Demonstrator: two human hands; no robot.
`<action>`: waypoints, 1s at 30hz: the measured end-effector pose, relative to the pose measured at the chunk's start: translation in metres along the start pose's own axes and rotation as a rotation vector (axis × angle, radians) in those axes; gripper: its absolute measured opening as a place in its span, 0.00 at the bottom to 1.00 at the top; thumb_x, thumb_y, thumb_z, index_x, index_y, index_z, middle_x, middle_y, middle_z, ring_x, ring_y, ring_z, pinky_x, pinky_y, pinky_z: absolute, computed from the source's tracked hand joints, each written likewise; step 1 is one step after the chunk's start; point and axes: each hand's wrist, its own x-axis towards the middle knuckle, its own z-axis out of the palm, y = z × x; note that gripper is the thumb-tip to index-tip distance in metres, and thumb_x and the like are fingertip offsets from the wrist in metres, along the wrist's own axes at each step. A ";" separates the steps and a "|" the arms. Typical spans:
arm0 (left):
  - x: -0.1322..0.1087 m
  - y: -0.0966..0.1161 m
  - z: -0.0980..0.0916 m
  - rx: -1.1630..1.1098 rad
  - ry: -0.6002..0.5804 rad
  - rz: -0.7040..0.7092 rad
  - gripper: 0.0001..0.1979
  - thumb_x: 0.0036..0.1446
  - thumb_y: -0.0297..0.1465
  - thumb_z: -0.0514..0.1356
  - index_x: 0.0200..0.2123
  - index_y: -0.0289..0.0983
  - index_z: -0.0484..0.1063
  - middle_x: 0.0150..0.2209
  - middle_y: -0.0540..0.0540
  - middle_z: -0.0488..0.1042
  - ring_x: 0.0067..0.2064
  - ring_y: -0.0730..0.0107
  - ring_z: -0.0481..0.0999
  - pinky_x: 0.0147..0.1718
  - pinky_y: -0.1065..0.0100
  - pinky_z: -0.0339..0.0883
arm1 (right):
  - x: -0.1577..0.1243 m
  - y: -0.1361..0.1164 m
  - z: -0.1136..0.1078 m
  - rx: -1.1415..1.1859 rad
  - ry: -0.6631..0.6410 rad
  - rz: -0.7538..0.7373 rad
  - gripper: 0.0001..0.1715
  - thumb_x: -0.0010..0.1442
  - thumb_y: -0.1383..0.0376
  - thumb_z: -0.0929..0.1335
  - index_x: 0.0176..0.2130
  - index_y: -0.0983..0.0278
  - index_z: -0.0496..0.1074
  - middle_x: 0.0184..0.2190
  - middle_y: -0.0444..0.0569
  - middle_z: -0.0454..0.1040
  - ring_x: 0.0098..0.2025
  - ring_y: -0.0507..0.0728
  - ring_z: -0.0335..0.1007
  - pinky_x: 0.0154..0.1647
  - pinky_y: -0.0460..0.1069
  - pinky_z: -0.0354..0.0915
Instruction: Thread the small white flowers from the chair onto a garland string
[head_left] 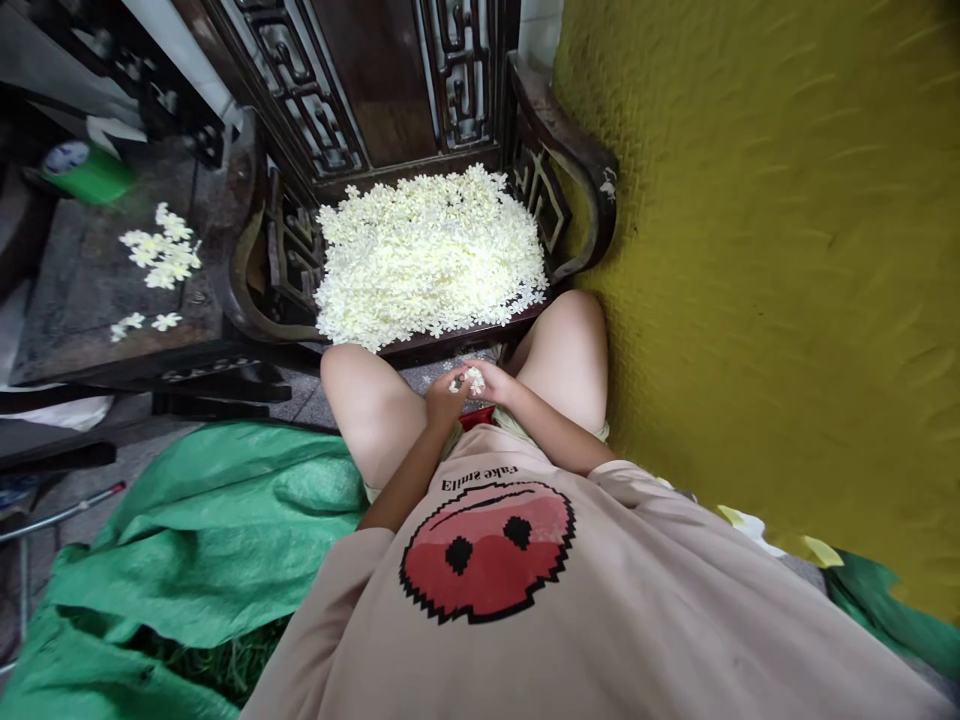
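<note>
My left hand [445, 396] and my right hand [492, 384] meet above my lap, between my knees. In the curled fingers of my right hand is a small cluster of white flowers [475, 380]. The fingers of my left hand are pinched together near that cluster, with a bit of white blossom at their tips. A small dark spot shows there too, too small to name. Just beyond my knees, a thick heap of white flowers [431, 255] covers the seat of a carved dark wooden chair [397, 120].
On the left, a dark wooden table [75, 270] bears loose white flowers [163, 248] and a green roll of tape [88, 172]. A green sack [247, 530] with green stems inside lies at lower left. A large mustard-yellow surface [765, 260] rises close on my right.
</note>
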 end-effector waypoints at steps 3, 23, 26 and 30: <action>0.001 0.000 0.000 0.023 -0.004 0.012 0.10 0.43 0.28 0.65 0.33 0.41 0.78 0.36 0.45 0.77 0.41 0.60 0.73 0.48 0.61 0.62 | 0.000 0.001 0.001 0.003 -0.010 0.033 0.16 0.63 0.62 0.60 0.26 0.66 0.64 0.16 0.43 0.66 0.16 0.48 0.57 0.16 0.42 0.53; 0.006 -0.001 -0.001 -0.142 0.078 -0.138 0.09 0.42 0.36 0.65 0.27 0.37 0.76 0.21 0.51 0.69 0.27 0.71 0.68 0.30 0.69 0.60 | 0.004 0.007 -0.001 -0.122 0.024 -0.183 0.14 0.60 0.61 0.67 0.27 0.66 0.64 0.16 0.40 0.65 0.15 0.45 0.55 0.14 0.40 0.50; 0.014 -0.011 -0.001 -0.211 0.135 -0.179 0.14 0.41 0.39 0.65 0.30 0.36 0.76 0.25 0.50 0.72 0.31 0.70 0.70 0.35 0.68 0.62 | 0.000 0.003 -0.001 -0.128 0.073 -0.235 0.16 0.58 0.59 0.69 0.26 0.65 0.61 0.14 0.36 0.58 0.13 0.43 0.47 0.12 0.40 0.43; 0.022 -0.023 0.000 -0.323 0.183 -0.240 0.18 0.40 0.41 0.66 0.32 0.35 0.76 0.33 0.46 0.76 0.37 0.67 0.73 0.42 0.66 0.63 | -0.005 0.003 -0.001 -0.236 0.019 -0.288 0.18 0.53 0.55 0.71 0.29 0.65 0.64 0.13 0.33 0.51 0.12 0.42 0.40 0.12 0.40 0.38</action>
